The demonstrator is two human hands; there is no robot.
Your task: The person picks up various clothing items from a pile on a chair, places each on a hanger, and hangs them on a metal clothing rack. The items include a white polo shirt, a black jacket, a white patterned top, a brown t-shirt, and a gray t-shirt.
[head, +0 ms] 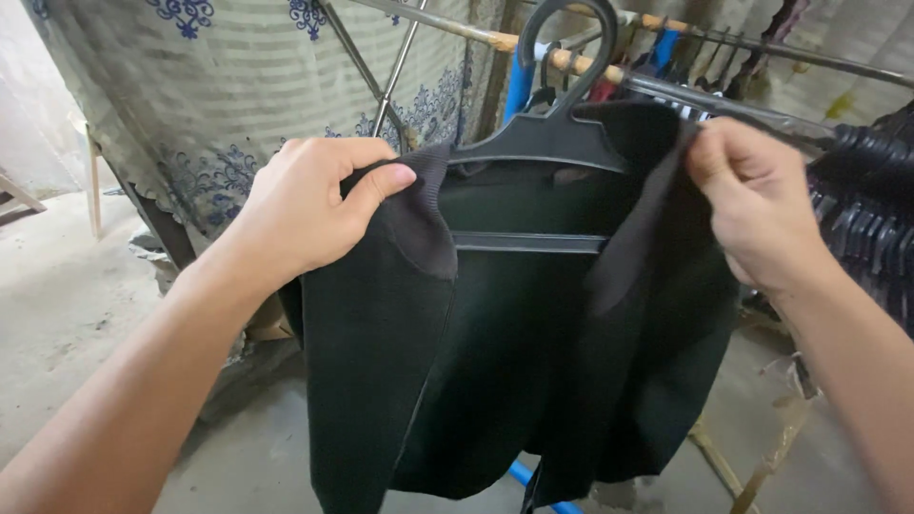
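The dark top (495, 362) hangs on a black hanger (547, 143) hooked over the rail (590, 65). The left hand (305, 205) pinches one shoulder, the right hand (752, 195) the other — straightening it. Next, both sides need tugging even.

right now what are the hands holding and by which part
Both hold a dark knit garment on a black hanger: left hand pinches its left shoulder edge, right hand its right.

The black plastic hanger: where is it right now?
In the head view, the black plastic hanger sits top centre inside the dark garment, between the left hand and right hand, its hook over the rail.
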